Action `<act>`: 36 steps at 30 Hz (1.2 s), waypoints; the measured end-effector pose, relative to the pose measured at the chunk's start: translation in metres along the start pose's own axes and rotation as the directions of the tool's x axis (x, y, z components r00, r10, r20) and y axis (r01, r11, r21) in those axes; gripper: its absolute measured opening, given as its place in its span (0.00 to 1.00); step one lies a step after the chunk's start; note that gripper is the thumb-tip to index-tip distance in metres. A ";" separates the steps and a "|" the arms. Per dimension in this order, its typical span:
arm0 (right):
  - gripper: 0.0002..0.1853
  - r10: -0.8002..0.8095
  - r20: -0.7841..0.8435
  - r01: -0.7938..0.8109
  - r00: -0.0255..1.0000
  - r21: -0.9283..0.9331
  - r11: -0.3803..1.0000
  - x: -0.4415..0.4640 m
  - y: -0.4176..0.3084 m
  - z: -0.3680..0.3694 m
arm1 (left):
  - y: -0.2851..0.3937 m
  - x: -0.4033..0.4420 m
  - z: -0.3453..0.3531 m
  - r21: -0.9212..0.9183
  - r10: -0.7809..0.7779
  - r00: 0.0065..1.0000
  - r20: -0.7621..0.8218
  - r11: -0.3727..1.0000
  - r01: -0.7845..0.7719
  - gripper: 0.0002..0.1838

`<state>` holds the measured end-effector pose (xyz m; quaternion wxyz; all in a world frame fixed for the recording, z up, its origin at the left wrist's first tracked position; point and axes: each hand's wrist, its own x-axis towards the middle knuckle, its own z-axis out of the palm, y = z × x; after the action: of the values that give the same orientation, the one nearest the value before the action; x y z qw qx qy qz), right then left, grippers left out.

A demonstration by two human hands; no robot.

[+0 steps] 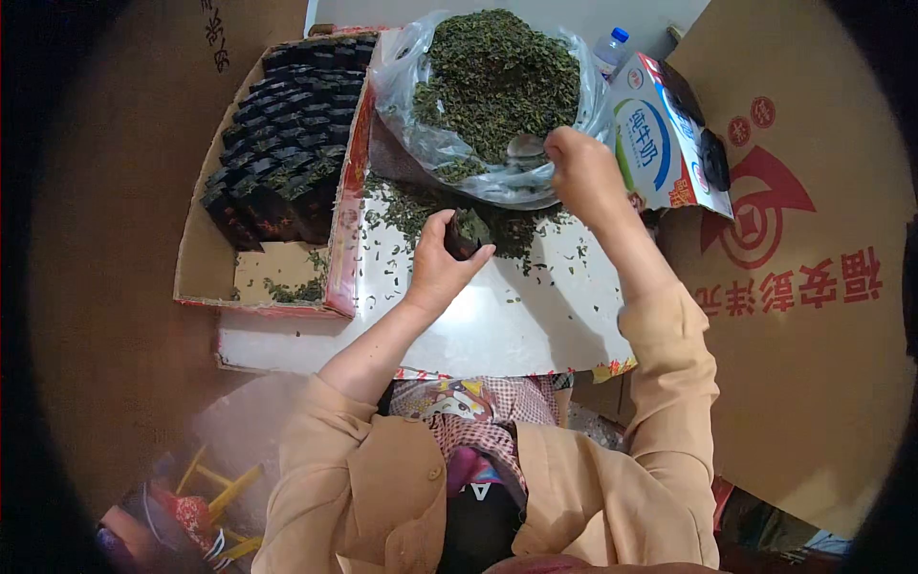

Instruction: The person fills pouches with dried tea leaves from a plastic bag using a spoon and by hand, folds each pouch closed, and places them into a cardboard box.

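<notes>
My left hand [438,270] is closed around a small dark pouch [467,235], held upright over the white tabletop. Its mouth faces up and green dried leaves show at the top. In my right hand [585,180] is a metal spoon [525,146], its bowl at the near right edge of a heap of dried tea leaves [502,72]. The heap fills a clear plastic bag [397,91] that stands at the back of the table. My fingers hide most of the spoon's handle.
To the left, an open cardboard box [344,244] holds rows of filled dark pouches [287,134]. Loose leaves litter the white table [449,340]. At the right stand a milk carton box [660,143], a plastic bottle [608,53] and a large brown cardboard sheet [784,383].
</notes>
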<state>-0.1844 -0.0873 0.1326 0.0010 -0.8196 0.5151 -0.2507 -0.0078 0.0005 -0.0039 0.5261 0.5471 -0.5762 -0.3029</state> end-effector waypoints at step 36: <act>0.02 0.251 0.380 -0.454 0.890 0.785 0.421 -0.045 0.027 -0.018 | 0.019 0.020 0.001 0.029 -0.186 0.961 0.203 0.982 0.184 0.32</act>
<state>-0.2302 -0.0570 0.1227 0.5121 -0.6024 0.4796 -0.3807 -0.0116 -0.0148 0.0195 0.4306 0.5671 -0.5752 -0.4027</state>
